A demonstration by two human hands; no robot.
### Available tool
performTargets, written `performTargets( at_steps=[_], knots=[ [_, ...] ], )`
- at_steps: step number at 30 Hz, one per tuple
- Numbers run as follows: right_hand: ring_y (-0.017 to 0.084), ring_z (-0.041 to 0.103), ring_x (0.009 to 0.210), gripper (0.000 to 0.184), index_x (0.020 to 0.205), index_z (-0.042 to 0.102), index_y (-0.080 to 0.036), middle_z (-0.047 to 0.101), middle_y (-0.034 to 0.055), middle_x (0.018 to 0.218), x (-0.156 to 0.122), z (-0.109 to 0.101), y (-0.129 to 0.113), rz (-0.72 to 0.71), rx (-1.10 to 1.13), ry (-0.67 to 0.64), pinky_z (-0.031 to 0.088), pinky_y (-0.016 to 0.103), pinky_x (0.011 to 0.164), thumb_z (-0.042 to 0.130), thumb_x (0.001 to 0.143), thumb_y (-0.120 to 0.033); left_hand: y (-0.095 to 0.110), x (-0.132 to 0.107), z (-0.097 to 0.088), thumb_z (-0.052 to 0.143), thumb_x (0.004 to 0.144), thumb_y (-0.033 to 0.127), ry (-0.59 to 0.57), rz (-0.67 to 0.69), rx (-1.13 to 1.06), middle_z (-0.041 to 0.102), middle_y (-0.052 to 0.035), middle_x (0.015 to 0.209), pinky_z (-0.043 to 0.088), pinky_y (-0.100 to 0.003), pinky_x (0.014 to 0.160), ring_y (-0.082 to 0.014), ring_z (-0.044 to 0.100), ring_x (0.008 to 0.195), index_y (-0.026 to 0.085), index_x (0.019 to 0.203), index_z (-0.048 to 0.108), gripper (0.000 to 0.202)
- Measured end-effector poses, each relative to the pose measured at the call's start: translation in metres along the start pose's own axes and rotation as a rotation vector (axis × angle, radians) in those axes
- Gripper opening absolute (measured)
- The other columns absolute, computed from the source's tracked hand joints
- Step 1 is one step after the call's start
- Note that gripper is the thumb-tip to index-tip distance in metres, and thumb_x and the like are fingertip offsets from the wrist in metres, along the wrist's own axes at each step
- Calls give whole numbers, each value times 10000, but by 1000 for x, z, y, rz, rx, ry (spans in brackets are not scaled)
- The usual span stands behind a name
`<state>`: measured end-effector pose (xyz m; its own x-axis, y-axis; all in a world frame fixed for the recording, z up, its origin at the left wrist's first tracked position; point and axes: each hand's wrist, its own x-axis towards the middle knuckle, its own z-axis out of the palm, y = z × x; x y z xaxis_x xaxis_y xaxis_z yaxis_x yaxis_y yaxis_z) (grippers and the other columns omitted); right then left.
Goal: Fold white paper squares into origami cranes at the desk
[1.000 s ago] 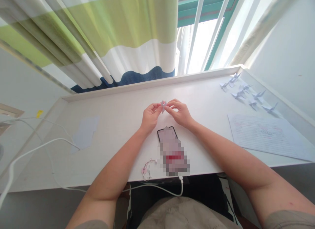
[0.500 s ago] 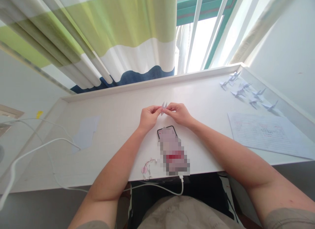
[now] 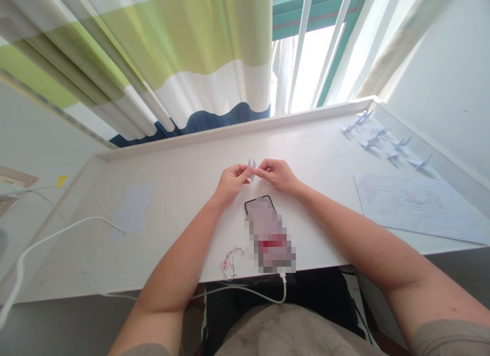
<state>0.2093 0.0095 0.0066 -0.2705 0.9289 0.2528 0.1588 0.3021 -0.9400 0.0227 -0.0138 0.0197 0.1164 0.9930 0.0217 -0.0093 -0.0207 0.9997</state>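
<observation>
One striped curtain (image 3: 172,50) over a white desk (image 3: 184,193), lined sheet (image 3: 413,208) at right, phone (image 3: 261,205) near the front edge. Just beyond the phone, left hand (image 3: 229,182) and right hand (image 3: 281,175) meeting, fingertips of both pinched shut on a small folded paper piece (image 3: 251,167).

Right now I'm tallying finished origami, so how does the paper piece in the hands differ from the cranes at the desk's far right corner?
The paper piece is pinched between the left hand and right hand, above the desk; the paper cranes lie on it untouched. The paper piece is one, with two narrow points standing up; the paper cranes are several, wings spread. Both are small and of pale paper.
</observation>
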Motion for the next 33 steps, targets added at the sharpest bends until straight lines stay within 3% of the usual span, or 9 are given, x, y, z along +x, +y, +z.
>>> performTargets(
  at_steps=[5,10,17,33],
  knots=[
    [200,707,814,463,864,753,-199,791,65,879,1,-2,1,-25,126,50,565,363,789,783,819,-659,-3,0,4,832,824,592,2,63,94,761,-79,787,528,-299,689,-182,712,753,161,823,714,446],
    [198,716,800,381,836,758,-196,794,63,874,0,-1,2,-18,123,79,575,370,794,832,796,-567,-4,-1,7,839,823,584,14,82,111,759,-66,790,530,-295,669,-189,746,731,164,859,694,446],
    [180,687,733,393,811,741,-200,776,44,815,0,-1,1,-18,188,74,554,346,711,831,799,-582,-3,-3,6,834,836,573,-23,67,109,771,-71,797,534,-292,662,-179,744,710,162,867,696,434],
    [202,705,752,396,803,750,-228,758,38,805,-1,-1,-5,-88,222,64,594,398,760,801,845,-619,-2,-5,7,833,819,615,-26,81,116,792,-95,859,566,-316,676,-177,734,681,167,862,703,469]
  ],
)
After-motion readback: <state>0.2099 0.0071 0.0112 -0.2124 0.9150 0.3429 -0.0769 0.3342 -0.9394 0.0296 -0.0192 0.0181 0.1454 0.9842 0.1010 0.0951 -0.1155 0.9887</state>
